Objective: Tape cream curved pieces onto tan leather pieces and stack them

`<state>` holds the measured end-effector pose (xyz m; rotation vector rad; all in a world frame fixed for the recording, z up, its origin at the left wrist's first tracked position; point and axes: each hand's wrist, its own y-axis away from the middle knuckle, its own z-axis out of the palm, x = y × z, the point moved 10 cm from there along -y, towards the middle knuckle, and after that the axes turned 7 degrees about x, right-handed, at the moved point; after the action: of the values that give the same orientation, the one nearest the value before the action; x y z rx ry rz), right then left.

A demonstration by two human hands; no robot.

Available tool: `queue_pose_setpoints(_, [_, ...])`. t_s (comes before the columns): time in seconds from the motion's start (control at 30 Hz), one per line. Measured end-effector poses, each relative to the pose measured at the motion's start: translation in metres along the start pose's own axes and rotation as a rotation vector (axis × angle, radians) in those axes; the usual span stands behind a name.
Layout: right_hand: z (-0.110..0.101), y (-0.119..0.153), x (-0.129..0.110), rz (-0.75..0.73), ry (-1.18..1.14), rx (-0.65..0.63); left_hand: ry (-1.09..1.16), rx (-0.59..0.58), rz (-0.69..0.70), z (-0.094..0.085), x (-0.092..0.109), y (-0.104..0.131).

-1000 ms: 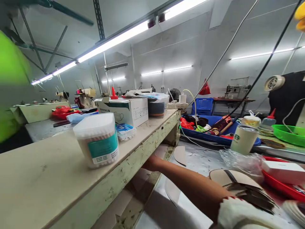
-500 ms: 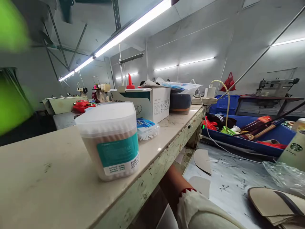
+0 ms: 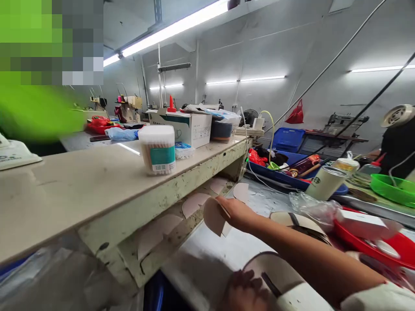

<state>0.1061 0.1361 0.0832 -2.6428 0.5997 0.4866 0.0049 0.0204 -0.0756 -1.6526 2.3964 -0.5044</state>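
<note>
while the right hand point(image 3: 235, 211) reaches out under the front edge of the shelf point(image 3: 97, 181), its fingers are pinched on a tan cut piece point(image 3: 214, 216) — thumb over the piece's upper edge, the piece hanging just below and left of the fingertips, tilted. head view only. the left hand point(image 3: 246, 293) sits low in frame, blurred; fingers look curled together against a second, larger tan piece point(image 3: 272, 272) that lies just right of them — whether they grip it or only rest on it i cannot tell. more tan pieces point(image 3: 194, 204) lie under the shelf, beyond and left of the right fingers, near but apart. on the shelf top, above and left of the right fingers: cotton swab tub point(image 3: 158, 149), upright, with a white box point(image 3: 186, 126) behind it. well right of the fingers: paper cup point(image 3: 324, 182), tilted, blue tray point(image 3: 285, 175), red tray point(image 3: 372, 237), green basin point(image 3: 392, 188).
</note>
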Motion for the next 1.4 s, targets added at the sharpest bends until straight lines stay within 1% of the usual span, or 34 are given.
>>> queue_pose_setpoints(0.03, [-0.010,0.027,0.016,0.147,-0.116,0.045,-0.004,0.026,-0.019,-0.007,0.003,0.004])
queue_pose_setpoints(0.07, [-0.016,0.056,0.031,0.293,-0.233,0.090,0.012,0.050,0.003,-0.015,0.009,0.011])
queue_pose_setpoints(0.1, [-0.017,0.086,0.045,0.430,-0.340,0.123,0.024,0.076,0.016,-0.024,0.014,0.019])
queue_pose_setpoints(0.13, [-0.013,0.114,0.055,0.554,-0.428,0.138,0.020,0.116,0.046,-0.036,0.020,0.028])
queue_pose_setpoints(0.17, [-0.004,0.140,0.062,0.647,-0.496,0.129,-0.053,0.194,0.110,-0.051,0.030,0.038])
queue_pose_setpoints(0.2, [0.007,0.163,0.065,0.713,-0.543,0.106,-0.090,0.240,0.139,-0.063,0.036,0.047])
queue_pose_setpoints(0.27, [0.029,0.197,0.065,0.776,-0.606,0.081,-0.137,0.281,0.174,-0.078,0.047,0.061])
queue_pose_setpoints(0.3, [0.036,0.210,0.065,0.790,-0.610,0.095,-0.148,0.279,0.166,-0.080,0.049,0.066])
queue_pose_setpoints(0.37, [0.041,0.226,0.066,0.793,-0.584,0.154,-0.174,0.263,0.124,-0.081,0.052,0.073])
queue_pose_setpoints(0.43, [0.040,0.234,0.067,0.768,-0.553,0.209,-0.192,0.253,0.076,-0.078,0.054,0.078])
queue_pose_setpoints(0.5, [0.036,0.235,0.066,0.719,-0.516,0.236,-0.176,0.243,0.061,-0.076,0.057,0.081])
queue_pose_setpoints(0.67, [0.032,0.234,0.065,0.598,-0.334,0.237,-0.097,0.226,0.022,-0.079,0.057,0.081])
queue_pose_setpoints(0.77, [0.034,0.232,0.061,0.548,-0.367,0.244,-0.070,0.238,0.041,-0.084,0.058,0.080])
queue_pose_setpoints(0.9, [0.036,0.229,0.058,0.521,-0.374,0.234,-0.056,0.267,0.060,-0.089,0.058,0.078])
queue_pose_setpoints(1.03, [0.040,0.228,0.057,0.499,-0.326,0.210,-0.101,0.205,0.060,-0.082,0.057,0.077])
queue_pose_setpoints(1.13, [0.044,0.227,0.052,0.487,-0.266,0.149,-0.108,0.127,0.073,-0.077,0.056,0.075])
queue_pose_setpoints(1.23, [0.044,0.223,0.039,0.458,-0.217,0.039,-0.076,0.057,0.069,-0.075,0.055,0.072])
queue_pose_setpoints(1.33, [0.039,0.218,0.028,0.440,-0.165,-0.108,-0.052,0.019,0.060,-0.073,0.054,0.066])
queue_pose_setpoints(1.4, [0.030,0.213,0.025,0.420,-0.119,-0.152,-0.013,-0.014,0.053,-0.070,0.054,0.059])
